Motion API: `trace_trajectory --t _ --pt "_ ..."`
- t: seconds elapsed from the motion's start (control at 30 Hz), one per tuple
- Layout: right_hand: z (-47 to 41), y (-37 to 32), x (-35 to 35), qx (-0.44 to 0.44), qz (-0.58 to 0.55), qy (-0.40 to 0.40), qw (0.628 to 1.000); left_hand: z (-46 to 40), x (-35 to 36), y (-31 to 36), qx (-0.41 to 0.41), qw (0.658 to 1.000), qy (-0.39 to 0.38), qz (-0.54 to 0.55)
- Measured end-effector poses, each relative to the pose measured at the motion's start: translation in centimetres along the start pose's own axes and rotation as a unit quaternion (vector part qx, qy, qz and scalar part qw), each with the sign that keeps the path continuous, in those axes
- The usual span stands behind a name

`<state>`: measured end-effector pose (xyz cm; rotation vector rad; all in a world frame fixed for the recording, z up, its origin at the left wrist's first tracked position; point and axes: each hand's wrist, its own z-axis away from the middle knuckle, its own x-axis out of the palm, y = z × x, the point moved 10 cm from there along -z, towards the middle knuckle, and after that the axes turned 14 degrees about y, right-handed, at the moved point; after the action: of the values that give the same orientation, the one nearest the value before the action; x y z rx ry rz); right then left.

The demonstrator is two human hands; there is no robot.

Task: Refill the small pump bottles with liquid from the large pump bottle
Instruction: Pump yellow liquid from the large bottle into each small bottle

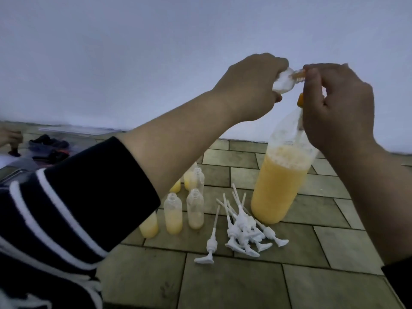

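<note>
My left hand (249,85) holds a small clear bottle (129,82) tilted on its side, its mouth against the orange nozzle of the large bottle's pump (299,74). My right hand (336,103) grips that pump head from the right. The large bottle (281,181) stands on the tiled floor, over half full of orange-yellow liquid with foam on top. Several small open bottles (172,212), partly filled with the same liquid, stand to its left, some hidden behind my left forearm. A heap of white pump tops (243,228) with long dip tubes lies in front of the large bottle.
A pale wall (156,52) rises just behind the bottles. At far left lie dark objects on a sheet (49,143), and another person's hand (9,136) shows at the frame's edge. Bare floor tiles (245,284) stretch along the near side.
</note>
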<state>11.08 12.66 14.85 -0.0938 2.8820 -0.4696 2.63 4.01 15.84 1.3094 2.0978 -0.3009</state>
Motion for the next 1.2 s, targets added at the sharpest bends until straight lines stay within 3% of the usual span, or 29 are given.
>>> trace_trajectory --t 0.3,0.63,0.73,0.87,1.07,1.2 --pt "1.4 -0.1 0.2 0.012 0.003 0.042 0.999 0.3 0.3 0.4 -0.006 1.0 0.022 0.004" --pt "-0.4 -1.1 -0.5 -0.005 0.009 -0.088 0.996 0.3 -0.8 -0.7 -0.079 0.991 0.004 0.105" --pt "-0.1 -0.7 -0.3 0.005 0.01 -0.102 0.995 1.3 -0.9 -1.6 -0.119 0.983 -0.007 0.142" --pt "0.5 -0.3 -0.1 -0.001 0.029 -0.062 0.998 3.9 -2.4 -6.0 -0.196 0.97 0.005 0.146" --pt "0.3 -0.1 0.3 0.011 0.018 -0.045 0.999 12.6 -2.7 -15.7 -0.377 0.914 -0.03 0.145" --pt "0.4 -0.2 0.0 0.012 0.025 -0.024 0.999 16.8 -1.1 -18.1 -0.427 0.895 -0.061 0.117"
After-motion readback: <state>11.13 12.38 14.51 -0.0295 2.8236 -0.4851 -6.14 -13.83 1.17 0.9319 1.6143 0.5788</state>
